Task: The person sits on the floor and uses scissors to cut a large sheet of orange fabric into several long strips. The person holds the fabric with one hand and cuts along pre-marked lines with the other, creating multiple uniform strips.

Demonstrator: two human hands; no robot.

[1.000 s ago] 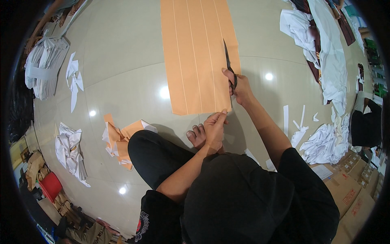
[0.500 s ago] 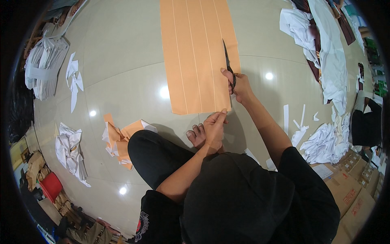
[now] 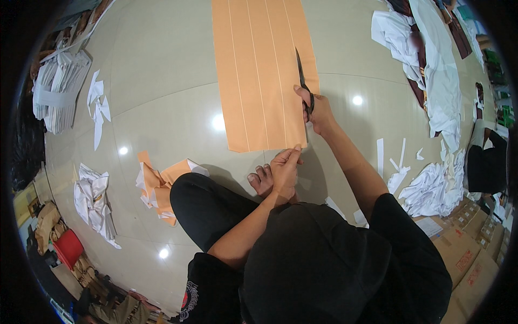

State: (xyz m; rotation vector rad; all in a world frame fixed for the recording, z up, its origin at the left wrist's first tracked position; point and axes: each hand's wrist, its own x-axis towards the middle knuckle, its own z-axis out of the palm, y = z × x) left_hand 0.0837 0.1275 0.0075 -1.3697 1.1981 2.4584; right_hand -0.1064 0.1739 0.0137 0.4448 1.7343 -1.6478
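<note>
A long peach-orange sheet (image 3: 251, 102) with pale lines along its length lies flat on the floor; whether it is cloth or paper I cannot tell. My right hand (image 3: 322, 114) is closed round the handles of black scissors (image 3: 300, 69). Their blades point away from me, near the sheet's right edge and right of the last line. My left hand (image 3: 286, 166) pinches the sheet's near right corner between thumb and fingers. Just beside that hand, my bare toes (image 3: 262, 178) show on the floor.
Crumpled orange and white scraps (image 3: 159, 186) lie by my left knee. Farther left are a bundled white stack (image 3: 60, 92) and white pieces (image 3: 93, 197). At right lie white cloth (image 3: 440, 70), a heap of white scraps (image 3: 434, 189) and cardboard boxes (image 3: 458, 254).
My right hand and the scissors have shifted slightly forward, away from me, along the sheet's right side. My left hand stays at the corner.
</note>
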